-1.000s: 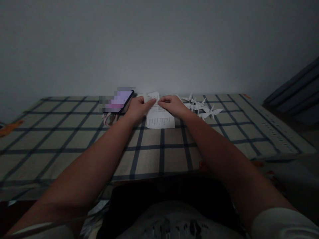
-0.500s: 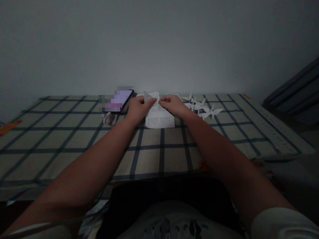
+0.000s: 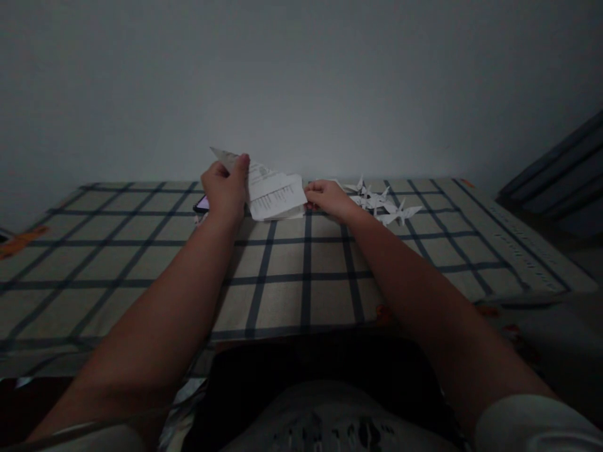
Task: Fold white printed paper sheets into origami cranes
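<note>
My left hand (image 3: 227,188) is closed on the left end of a white printed sheet of paper (image 3: 273,191) and holds it lifted off the checked cloth, one corner pointing up to the left. My right hand (image 3: 330,198) rests on the cloth and pinches the sheet's right edge. A phone (image 3: 201,204) lies just behind my left hand, mostly hidden by it. Several white folded paper cranes (image 3: 379,201) sit on the cloth right of my right hand.
A beige cloth with dark blue checks (image 3: 306,270) covers the surface up to a plain grey wall. A dark striped object (image 3: 560,182) leans at the far right. An orange patch (image 3: 19,242) shows at the left edge.
The paper lay flat under both hands; now my left hand has raised its left end up and leftwards, covering the phone. My right hand stays at the sheet's right edge.
</note>
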`<state>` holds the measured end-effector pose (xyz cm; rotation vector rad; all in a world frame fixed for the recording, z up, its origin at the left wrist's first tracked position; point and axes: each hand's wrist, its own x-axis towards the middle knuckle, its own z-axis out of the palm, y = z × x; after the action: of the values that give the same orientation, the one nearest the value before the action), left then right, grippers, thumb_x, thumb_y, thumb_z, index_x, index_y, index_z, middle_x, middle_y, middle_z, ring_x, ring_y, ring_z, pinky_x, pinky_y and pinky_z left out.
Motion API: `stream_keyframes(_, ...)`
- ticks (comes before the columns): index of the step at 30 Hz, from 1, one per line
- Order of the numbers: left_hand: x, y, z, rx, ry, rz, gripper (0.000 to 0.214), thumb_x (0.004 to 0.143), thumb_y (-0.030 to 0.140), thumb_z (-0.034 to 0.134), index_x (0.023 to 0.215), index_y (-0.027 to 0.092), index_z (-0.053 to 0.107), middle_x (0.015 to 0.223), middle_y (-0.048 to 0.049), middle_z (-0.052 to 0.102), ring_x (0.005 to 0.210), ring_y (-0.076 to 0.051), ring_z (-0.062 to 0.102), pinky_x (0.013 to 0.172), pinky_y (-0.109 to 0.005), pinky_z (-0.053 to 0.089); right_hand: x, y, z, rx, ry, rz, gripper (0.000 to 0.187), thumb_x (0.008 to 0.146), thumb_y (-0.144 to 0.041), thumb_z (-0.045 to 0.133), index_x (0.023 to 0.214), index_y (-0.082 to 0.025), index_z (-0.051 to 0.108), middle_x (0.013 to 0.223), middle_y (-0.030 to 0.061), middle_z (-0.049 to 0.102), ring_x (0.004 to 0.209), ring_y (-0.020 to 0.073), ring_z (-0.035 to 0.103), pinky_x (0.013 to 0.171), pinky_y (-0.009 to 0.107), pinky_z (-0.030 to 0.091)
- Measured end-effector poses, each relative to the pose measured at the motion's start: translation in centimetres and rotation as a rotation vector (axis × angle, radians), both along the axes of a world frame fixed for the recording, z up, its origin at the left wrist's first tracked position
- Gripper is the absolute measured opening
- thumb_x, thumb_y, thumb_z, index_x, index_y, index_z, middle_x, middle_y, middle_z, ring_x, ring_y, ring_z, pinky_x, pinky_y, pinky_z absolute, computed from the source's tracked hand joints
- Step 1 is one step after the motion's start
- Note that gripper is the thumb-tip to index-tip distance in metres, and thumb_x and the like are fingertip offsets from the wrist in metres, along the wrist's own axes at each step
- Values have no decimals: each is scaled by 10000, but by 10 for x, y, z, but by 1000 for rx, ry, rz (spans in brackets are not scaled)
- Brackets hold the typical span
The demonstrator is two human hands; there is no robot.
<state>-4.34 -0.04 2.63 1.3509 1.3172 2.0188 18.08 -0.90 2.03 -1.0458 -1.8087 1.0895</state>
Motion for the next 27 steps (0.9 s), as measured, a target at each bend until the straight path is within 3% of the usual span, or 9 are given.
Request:
stream_keyframes(5, 5, 2, -6, -104, -52, -27, 376, 723, 534, 733, 729, 190, 583, 731, -28, 641, 704, -158, 613, 572, -274, 472, -2, 2, 3, -43, 136, -126, 87, 873, -257, 544, 817, -194, 567, 745, 19, 631, 638, 105, 550, 560, 220, 438)
stream_keyframes(8, 13, 2, -13, -160, -27, -108, 373, 698, 524, 751, 763, 188, 601, 761, -39, 660, 736, -172, 631, 578, -263, 488, -4, 1, 3, -37, 182, -109, 158, 890, -360, 573, 910, -204, 585, 839, 30, 661, 728, 124, 595, 604, 228, 474)
stream_keyframes(11, 16, 5, -17, -175, -85, -198, 352, 735, 504, 721, 868, 193, 621, 798, -45, 669, 767, -181, 654, 620, -268, 519, -4, -1, 1, -34, 191, -57, 170, 851, -300, 631, 986, -208, 583, 887, 28, 674, 792, 131, 623, 697, 252, 510)
stream_keyframes(15, 14, 8, -15, -241, -237, -354, 321, 787, 361, 671, 1071, 223, 609, 844, -37, 664, 765, -170, 674, 628, -262, 534, -1, 1, -2, -31, 219, -71, 269, 834, -243, 588, 1101, -212, 596, 895, 26, 671, 779, 133, 615, 698, 269, 511)
stream_keyframes(19, 12, 4, -11, -320, -288, -345, 490, 773, 202, 628, 1254, 229, 543, 856, -31, 655, 697, -137, 647, 576, -224, 509, 5, 6, 0, -60, 437, -35, 316, 858, -282, 476, 1113, -181, 634, 1099, 70, 676, 911, 152, 627, 740, 277, 524)
stream_keyframes(22, 13, 1, -10, -372, -274, -368, 526, 736, 168, 628, 1251, 235, 550, 929, -42, 662, 661, -123, 635, 560, -225, 510, 9, 6, 4, -87, 580, 20, 315, 861, -302, 488, 1100, -192, 661, 1158, 62, 668, 898, 133, 629, 773, 272, 520)
stream_keyframes(27, 13, 4, -17, -364, -193, -381, 436, 700, 201, 668, 1132, 227, 619, 1034, -68, 684, 775, -145, 649, 620, -237, 510, 7, 3, 7, -99, 611, 21, 313, 807, -323, 670, 1110, -245, 663, 1109, 26, 682, 810, 92, 624, 749, 233, 503)
